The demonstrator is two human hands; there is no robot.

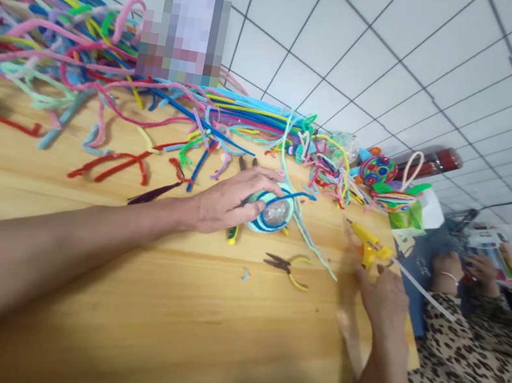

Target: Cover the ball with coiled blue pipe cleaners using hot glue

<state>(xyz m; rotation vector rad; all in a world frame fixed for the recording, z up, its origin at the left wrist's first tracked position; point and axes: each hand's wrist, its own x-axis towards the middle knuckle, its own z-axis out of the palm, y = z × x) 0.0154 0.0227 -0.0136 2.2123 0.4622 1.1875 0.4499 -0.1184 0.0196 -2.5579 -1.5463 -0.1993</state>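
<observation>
My left hand [229, 200] rests on the wooden table [166, 308], fingers curled round a small round object [272, 213] wrapped in light-blue pipe cleaner, with a shiny centre. A dark-blue pipe cleaner [298, 193] arcs over it. My right hand [381, 296] reaches to the yellow glue gun [368, 243] lying near the table's right edge, its fingertips at the handle. The right hand is blurred. Small yellow-handled pliers [289, 267] lie between my two hands.
A big pile of coloured pipe cleaners [86, 56] covers the back of the table. Finished colourful pieces [378, 170] and a green packet [405, 214] stand at the back right. Another person in a leopard-print garment [468, 361] sits to the right, their hands [448, 265] busy.
</observation>
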